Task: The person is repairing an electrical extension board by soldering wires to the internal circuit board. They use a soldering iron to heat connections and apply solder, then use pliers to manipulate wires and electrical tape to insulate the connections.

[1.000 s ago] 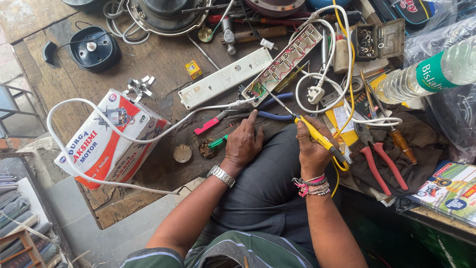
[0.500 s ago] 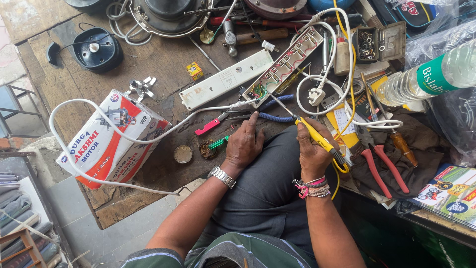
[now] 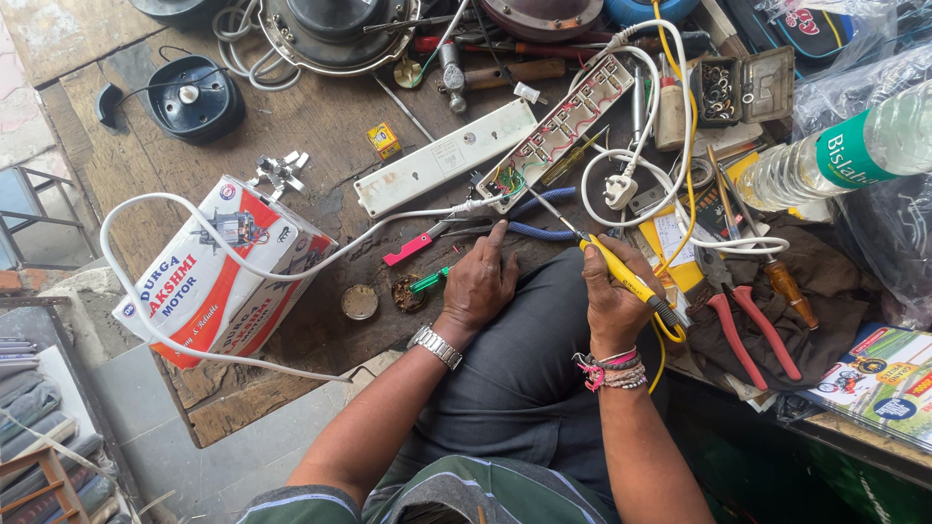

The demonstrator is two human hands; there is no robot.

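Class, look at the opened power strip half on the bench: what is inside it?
Inside the opened power strip are metal strips and coloured wires; its underside is hidden.

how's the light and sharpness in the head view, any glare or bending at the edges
Head view: soft, even daylight with faint shadows; the right hand holding the yellow soldering iron and the left hand are sharp; glare whitens the plastic bottle and the clear bags; wide-angle bending shows at the edges.

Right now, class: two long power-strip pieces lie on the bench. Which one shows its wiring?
The strip half nearer the soldering iron in the right hand: red wires show inside it. The white strip cover beside it shows only plain plastic.
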